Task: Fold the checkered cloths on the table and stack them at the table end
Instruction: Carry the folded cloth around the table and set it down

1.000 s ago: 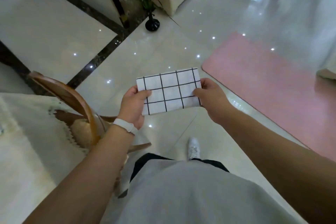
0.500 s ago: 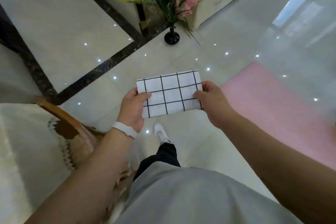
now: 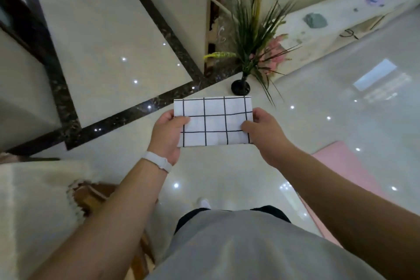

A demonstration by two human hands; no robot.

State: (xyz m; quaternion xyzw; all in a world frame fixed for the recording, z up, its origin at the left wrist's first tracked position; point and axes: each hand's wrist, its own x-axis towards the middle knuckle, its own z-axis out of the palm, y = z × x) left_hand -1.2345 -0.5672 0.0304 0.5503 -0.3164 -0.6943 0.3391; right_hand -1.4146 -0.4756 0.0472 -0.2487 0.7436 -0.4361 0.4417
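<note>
A folded white cloth with a black grid pattern (image 3: 214, 120) is held flat in the air in front of me, above the glossy floor. My left hand (image 3: 167, 135) grips its left edge with the thumb on top; a white band sits on that wrist. My right hand (image 3: 263, 130) grips the right edge in the same way. The cloth is a neat small rectangle. A table with a cream lace-edged cover (image 3: 34, 207) shows at the lower left; no other checkered cloths are visible on it.
A wooden chair (image 3: 95, 195) stands beside the table at lower left. A black vase with green leaves and pink flowers (image 3: 241, 86) stands on the floor ahead. A pink mat (image 3: 347, 166) lies to the right. A white printed cover (image 3: 329, 20) drapes furniture at upper right.
The view has swung left: the vase and plant came nearer the centre and the pink mat slid off to the right. Both hands keep the same grip on the folded cloth.
</note>
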